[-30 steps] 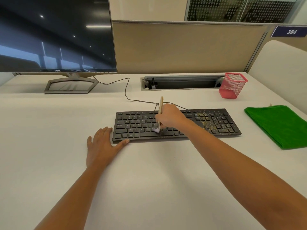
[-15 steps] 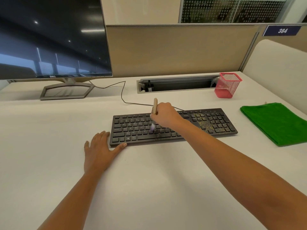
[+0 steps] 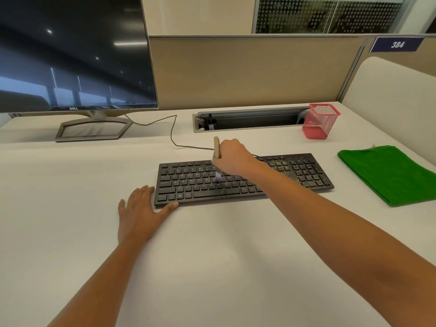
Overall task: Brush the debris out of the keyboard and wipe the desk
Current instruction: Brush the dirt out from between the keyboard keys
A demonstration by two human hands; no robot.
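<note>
Desk [image 3: 212, 267]: keyboard [image 3: 188, 186], cloth [image 3: 389, 173], monitor [image 3: 94, 129], cup [image 3: 320, 121]

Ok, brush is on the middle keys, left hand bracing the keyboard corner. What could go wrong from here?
1. Yellow debris lies thick on the right end of the keyboard, beside the right forearm; the arm could drag specks around.
2. The brush in the right hand may push specks between keys.
3. Only the left hand at the corner steadies the keyboard; hard strokes might pivot it.

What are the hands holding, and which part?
The right hand grips a brush by the middle of its handle; the left hand holds nothing, flat on the desk.
</note>
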